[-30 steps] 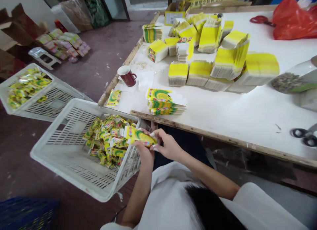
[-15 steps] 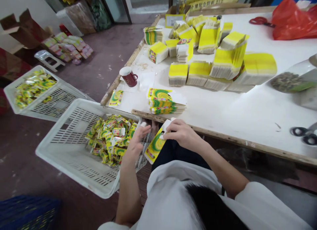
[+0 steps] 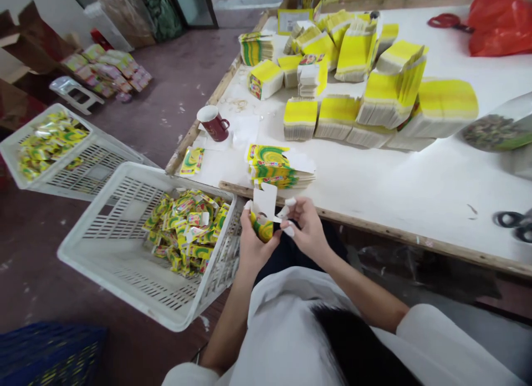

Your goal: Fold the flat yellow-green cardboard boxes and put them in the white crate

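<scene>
My left hand (image 3: 256, 247) is wrapped round a small yellow and green carton (image 3: 262, 228), which is opened up with its white top flap (image 3: 265, 199) standing upright. Close by on the right, my right hand (image 3: 305, 228) has its thumb and fingers bent but apart. Its fingertips, in white covers, are at a small side flap; whether they touch it I cannot tell. A stack of flat cartons (image 3: 272, 165) lies on the table edge just beyond my hands. To the left, a white plastic crate (image 3: 124, 289) holds many filled-looking cartons (image 3: 187, 230).
Bundles of flat yellow cartons (image 3: 338, 115) stand across the white table (image 3: 374, 181). A maroon mug (image 3: 214, 123) and a single flat packet (image 3: 192, 161) are at its left edge. Black-handled scissors (image 3: 509, 219) lie right. A second crate (image 3: 89, 167) stands on the floor.
My left hand has come in from beside the crate and taken hold of the carton. The carton has gone from flat to opened up, and my right hand has let go of its body.
</scene>
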Tool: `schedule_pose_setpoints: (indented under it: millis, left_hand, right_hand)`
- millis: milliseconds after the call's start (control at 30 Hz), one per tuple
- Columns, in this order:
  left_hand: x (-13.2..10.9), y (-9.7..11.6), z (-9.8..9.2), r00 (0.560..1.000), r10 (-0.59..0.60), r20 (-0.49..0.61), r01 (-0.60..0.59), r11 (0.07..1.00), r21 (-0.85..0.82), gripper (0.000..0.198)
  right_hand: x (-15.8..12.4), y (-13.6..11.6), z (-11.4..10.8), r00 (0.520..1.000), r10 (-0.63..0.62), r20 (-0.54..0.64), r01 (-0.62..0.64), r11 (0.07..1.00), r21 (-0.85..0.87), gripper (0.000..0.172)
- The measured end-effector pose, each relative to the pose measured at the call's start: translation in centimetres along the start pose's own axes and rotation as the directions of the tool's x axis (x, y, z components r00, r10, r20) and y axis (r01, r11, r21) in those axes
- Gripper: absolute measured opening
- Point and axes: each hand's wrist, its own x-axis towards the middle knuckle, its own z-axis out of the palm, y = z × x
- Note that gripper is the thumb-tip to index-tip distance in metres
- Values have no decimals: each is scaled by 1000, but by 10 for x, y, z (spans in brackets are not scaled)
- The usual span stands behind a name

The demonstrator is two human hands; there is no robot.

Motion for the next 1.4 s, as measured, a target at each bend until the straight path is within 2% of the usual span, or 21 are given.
schedule_pose_setpoints:
  millis: [100,167,267,333,367,400,433,533,600,700,800,867,933,1000,1067,1167,1267,1333,1400]
  left_hand:
    - [-5,-3,-1,991,111,77,-116,992,53,88]
    - [-8,-4,2,979,199,44,-201,979,36,87]
    - [-11,-3,9,958,277,-73,-276,961,31,87]
    - [-11,0,10,961,262,-91,-260,965,29,86]
    - [-11,1,10,967,238,-89,-238,971,16,86]
    - [-11,2,9,974,209,-83,-210,978,-2,85]
    - [-10,3,8,980,181,-83,-183,983,-20,84]
    - [-8,5,6,983,151,-100,-153,988,-15,78]
    - [-7,5,6,980,187,-69,-184,982,45,71]
    - [-7,7,8,972,223,74,-230,968,105,61]
    - [-8,9,9,976,142,165,-163,979,122,59]
    - [-7,9,7,979,70,191,-97,986,136,58]
    - [-5,6,7,976,49,210,-79,988,134,64]
    - [-3,0,8,970,95,222,-124,985,120,70]
    - [0,-5,11,962,181,206,-211,968,134,71]
    - [3,-10,12,962,255,98,-272,928,256,76]
    - [4,-8,3,971,239,32,-234,903,360,67]
    - [4,-5,-6,971,231,55,-234,896,378,55]
    - [5,-2,-14,966,246,79,-257,884,390,51]
  right_hand:
    - [20,-7,-7,982,178,65,-184,978,99,33]
    - [25,-6,-7,944,312,111,-328,923,200,33]
    - [18,3,3,808,512,291,-589,711,384,33]
    - [7,11,10,721,553,418,-693,582,425,35]
    - [2,15,12,710,548,442,-704,561,436,38]
    - [-2,17,13,728,529,436,-685,572,451,43]
    - [-5,18,12,767,495,409,-642,609,466,49]
    - [-7,16,7,894,343,287,-442,776,451,65]
    - [-4,10,3,927,290,238,-365,845,391,66]
    - [3,3,1,914,306,265,-382,870,313,59]
    - [7,3,1,885,303,352,-401,881,249,52]
    - [7,6,0,890,258,376,-339,926,168,50]
    - [3,8,-1,891,194,412,-231,972,42,56]
    - [-1,10,-2,889,128,439,-102,991,-84,66]
    - [-3,13,-2,897,60,439,18,985,-173,66]
    - [-1,20,-5,939,-30,341,122,960,-251,62]
    - [4,25,-12,966,-100,241,174,935,-310,63]
    - [5,25,-17,940,-129,317,241,907,-344,64]
    - [5,25,-22,892,-119,436,298,880,-369,63]
